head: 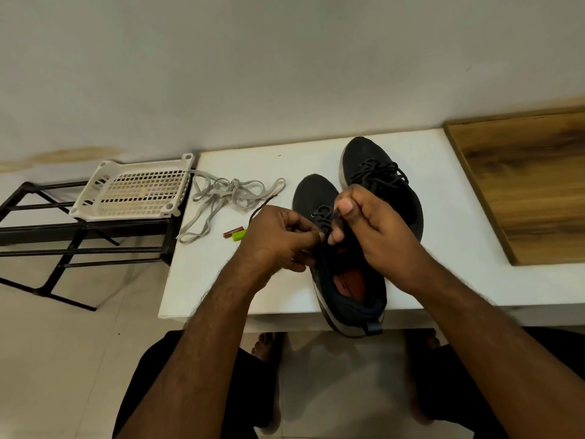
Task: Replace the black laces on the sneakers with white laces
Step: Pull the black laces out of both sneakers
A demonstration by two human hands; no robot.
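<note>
Two black sneakers stand on the white table (221, 280). The near sneaker (348, 293) has its heel over the table's front edge and its red insole shows. My left hand (278, 239) and my right hand (373, 226) both pinch its black lace (323, 213) over the tongue. A loose end of that lace trails out to the left behind my left hand. The far sneaker (376, 172) is still laced in black. The white laces (228, 191) lie in a loose tangle on the table's left part.
A small battery (232, 232) and a green piece (239, 235) lie beside my left hand. A white perforated plastic tray (139, 191) rests on a black metal rack left of the table. A wooden board (531, 179) covers the table's right end. My legs and bare feet are under the table.
</note>
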